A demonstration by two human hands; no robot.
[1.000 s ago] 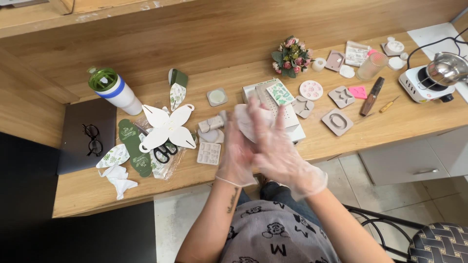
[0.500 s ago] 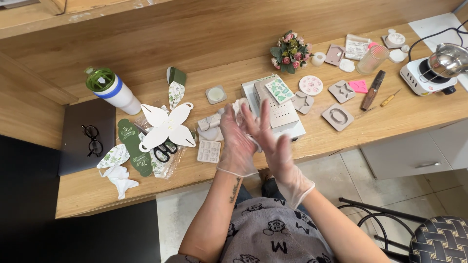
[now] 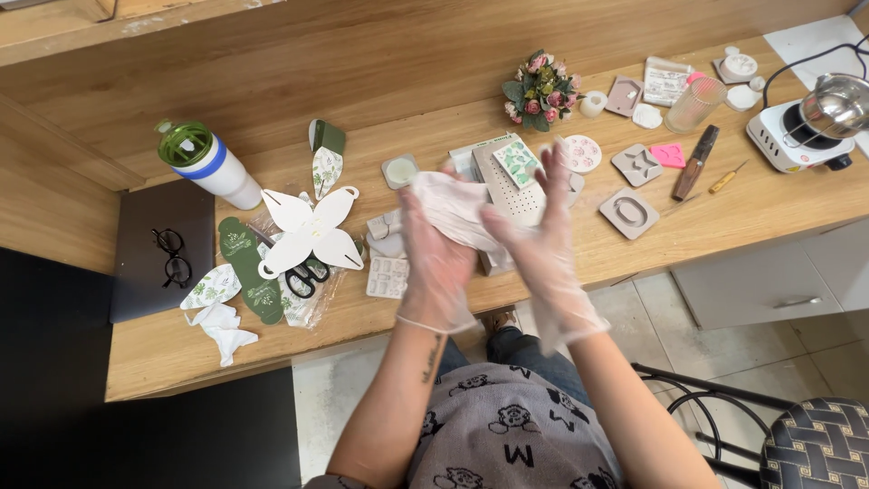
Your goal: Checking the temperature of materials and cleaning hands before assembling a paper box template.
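Two gloved hands, the left hand [image 3: 434, 263] and the right hand [image 3: 543, 244], meet above the table's [image 3: 181, 358] near edge, one pair of scissors [image 3: 306, 274] beside them. The left grip pinches a crumpled clear glove [image 3: 453, 208] while the right fingers are spread. Half a second ago both hands were raised with fingers fanned.

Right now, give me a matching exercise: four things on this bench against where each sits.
Things:
1. glasses
2. scissors
3. flowers
4. pot

Places:
A. on the white hotplate, far right
B. on the dark laptop, far left
C. at the back, near the wall
D. under the white butterfly cutout

Pairs: 1-B, 2-D, 3-C, 4-A
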